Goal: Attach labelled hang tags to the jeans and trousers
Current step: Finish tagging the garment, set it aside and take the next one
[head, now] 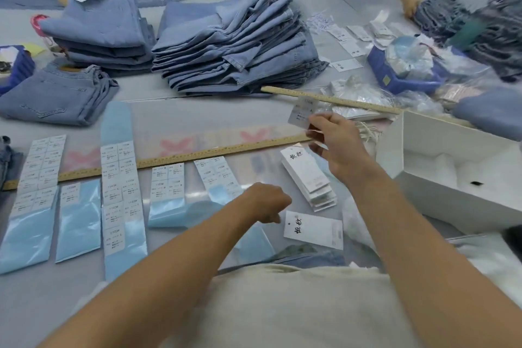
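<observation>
Surface: grey work table (158, 127), covered in clear film, shared with other people at the far side.
Left hand (265, 202): nearest, knuckles up, fingers curled under at the edge of a hang tag (313, 230) lying flat; whether it pinches the tag, cannot tell.
Right hand (336, 144): raised over the table, thumb and fingers pinching a small printed label (301, 111); label is blurred.
Tag stack (309, 178): white hang tags piled just beyond the flat one, under the right hand.
Label sheets (120, 186): several strips on light-blue backing, laid side by side on the left, partly peeled.
Ruler (169, 157): long wooden one, across the table, behind the sheets.
Box (454, 167): white, open, right side, beside the right forearm.
Second ruler (347, 103): angled, behind the right hand.
Folded jeans (56, 96): one pair, left, beyond the first ruler.
Jeans stacks (234, 45): two piles of light-blue denim, mid-table, well apart from both hands.
Blue basket (406, 73): right, holds plastic bags, loose tags beside it.
Far edge: two people handling denim.
</observation>
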### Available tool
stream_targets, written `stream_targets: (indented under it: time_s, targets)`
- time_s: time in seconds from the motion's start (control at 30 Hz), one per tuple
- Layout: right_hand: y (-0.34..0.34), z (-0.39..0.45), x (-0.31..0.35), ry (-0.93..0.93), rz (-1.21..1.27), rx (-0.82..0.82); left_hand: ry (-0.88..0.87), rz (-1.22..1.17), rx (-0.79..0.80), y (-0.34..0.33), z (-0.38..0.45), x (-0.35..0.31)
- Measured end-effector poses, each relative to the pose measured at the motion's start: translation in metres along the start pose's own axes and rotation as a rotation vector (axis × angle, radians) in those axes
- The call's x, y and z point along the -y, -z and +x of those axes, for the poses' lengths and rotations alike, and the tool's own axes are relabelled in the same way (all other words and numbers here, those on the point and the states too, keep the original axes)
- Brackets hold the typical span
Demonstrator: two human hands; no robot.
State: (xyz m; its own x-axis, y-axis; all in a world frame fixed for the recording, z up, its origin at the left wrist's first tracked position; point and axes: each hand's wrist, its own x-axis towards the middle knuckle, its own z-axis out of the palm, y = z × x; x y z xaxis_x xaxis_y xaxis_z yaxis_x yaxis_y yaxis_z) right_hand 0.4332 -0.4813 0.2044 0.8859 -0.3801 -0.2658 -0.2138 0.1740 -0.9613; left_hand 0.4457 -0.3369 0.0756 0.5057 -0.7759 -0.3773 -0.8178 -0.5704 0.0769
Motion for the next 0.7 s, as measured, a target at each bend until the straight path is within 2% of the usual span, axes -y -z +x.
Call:
stream_targets:
  time_s: [0.07,0.17,0.3,0.47,0.7]
  targets:
    - [0.023,-0.019,0.009,0.035,-0.035,-0.005,0.005,-0.074,0.004,-0.005,0.025,-0.023]
    - [0.059,-0.049,-0.003,0.054,0.009,-0.115,0.063,-0.139,-0.014,-0.032,0.041,-0.041]
    - [0.085,-0.076,-0.052,-0.064,0.106,-0.227,0.146,-0.311,-0.020,-0.058,0.041,-0.028]
    - [0.090,-0.075,-0.068,-0.138,0.118,-0.237,0.180,-0.679,-0.136,-0.058,0.033,-0.024]
    - [0.085,-0.076,-0.070,-0.125,0.085,-0.178,0.223,-0.940,-0.224,-0.049,0.027,-0.024]
